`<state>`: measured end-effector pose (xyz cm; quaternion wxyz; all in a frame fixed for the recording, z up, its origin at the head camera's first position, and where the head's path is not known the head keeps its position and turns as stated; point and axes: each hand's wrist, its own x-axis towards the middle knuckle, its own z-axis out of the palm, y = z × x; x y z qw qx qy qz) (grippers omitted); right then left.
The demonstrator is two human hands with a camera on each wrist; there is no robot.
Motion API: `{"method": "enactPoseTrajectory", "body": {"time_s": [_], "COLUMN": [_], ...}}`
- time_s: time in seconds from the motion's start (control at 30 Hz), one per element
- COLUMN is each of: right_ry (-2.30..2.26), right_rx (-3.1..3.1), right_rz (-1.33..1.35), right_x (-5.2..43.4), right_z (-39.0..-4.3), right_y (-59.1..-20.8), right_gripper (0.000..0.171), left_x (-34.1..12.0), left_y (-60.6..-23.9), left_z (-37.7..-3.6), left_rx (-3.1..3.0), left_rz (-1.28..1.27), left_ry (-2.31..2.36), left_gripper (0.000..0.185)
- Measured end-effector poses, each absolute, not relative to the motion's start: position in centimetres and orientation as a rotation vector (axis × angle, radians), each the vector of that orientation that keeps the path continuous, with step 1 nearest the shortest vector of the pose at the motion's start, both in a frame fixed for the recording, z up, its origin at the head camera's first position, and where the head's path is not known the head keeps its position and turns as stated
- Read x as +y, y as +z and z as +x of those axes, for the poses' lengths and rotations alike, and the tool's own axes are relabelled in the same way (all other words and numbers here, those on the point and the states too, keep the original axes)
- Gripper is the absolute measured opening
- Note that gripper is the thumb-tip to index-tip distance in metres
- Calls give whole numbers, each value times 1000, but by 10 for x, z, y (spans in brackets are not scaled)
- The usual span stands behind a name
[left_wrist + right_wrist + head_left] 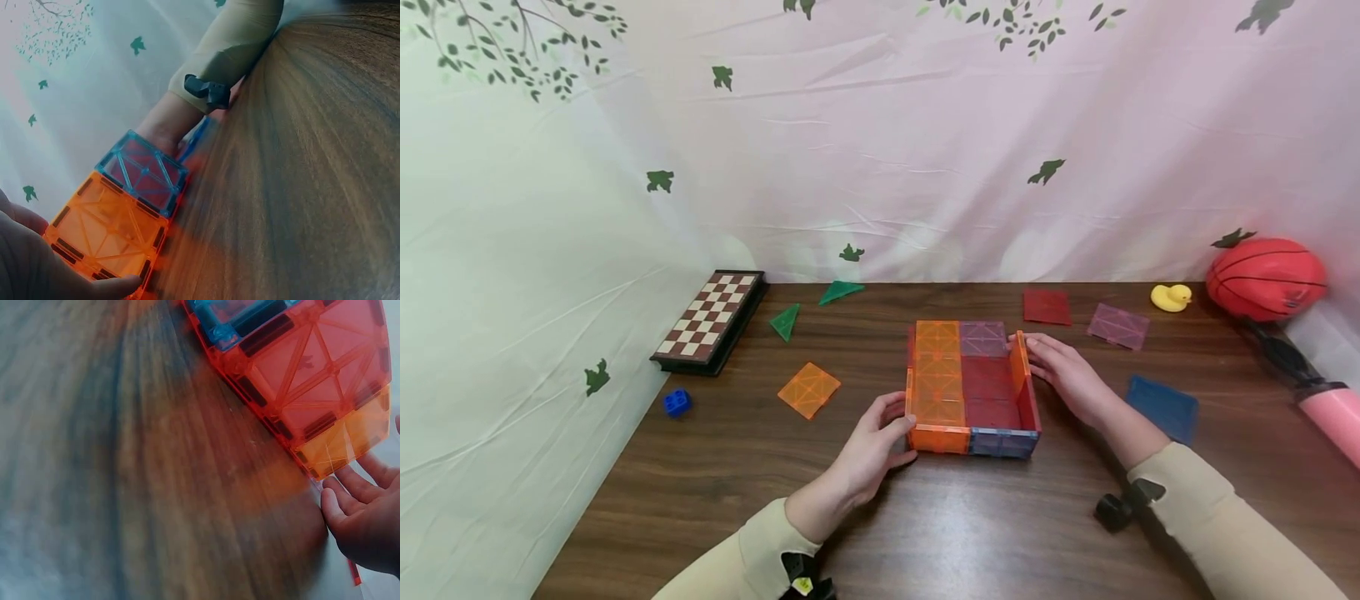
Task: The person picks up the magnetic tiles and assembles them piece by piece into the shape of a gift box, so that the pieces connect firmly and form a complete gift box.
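Note:
A low box of translucent magnetic tiles [992, 396] stands before me, orange on its left half, red and purple on its right. Its front wall joins an orange tile [106, 219] and a blue tile [144, 172]. My left hand [865, 450] holds the front left corner, digits curled against the left and front sides. On the right side, my right hand [1067, 375] grips an upright orange tile [1020, 362] from outside, a fingertip showing past its far edge. That orange tile [347, 440] stands beside a red wall tile [319, 375] in the right wrist view.
Loose tiles lie around: orange [808, 389], green triangles [786, 322], red [1047, 307], purple [1118, 325] and blue [1162, 408]. A chessboard [711, 317] and blue brick [677, 403] are left. A rubber duck [1171, 297], red ball [1266, 279] and pink-and-black pump [1322, 408] are right.

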<state>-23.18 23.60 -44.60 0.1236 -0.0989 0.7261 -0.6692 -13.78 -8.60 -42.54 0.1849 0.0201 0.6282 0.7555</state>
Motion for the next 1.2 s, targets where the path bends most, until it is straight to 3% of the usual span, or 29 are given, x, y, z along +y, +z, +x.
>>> {"method": "enactPoseTrajectory", "body": {"time_s": [0.4,0.77,1.2], "right_ry": [-1913,-1780,-1509], "right_rx": [2154,2188,2101], "right_rz": [-330,-347,-757], "right_x": [251,274,269], "right_z": [-218,-186,-151], "right_y": [-444,-436,-424], "right_gripper": [65,56,36], "left_x": [-90,-94,-91], "left_y": [-426,-429,-437], "left_z": [-147,-180,-222], "left_rx": [1810,1958,1900], "left_rz": [6,-121,4], "left_ry": [2163,2239,2405], "left_gripper": [44,34,28]}}
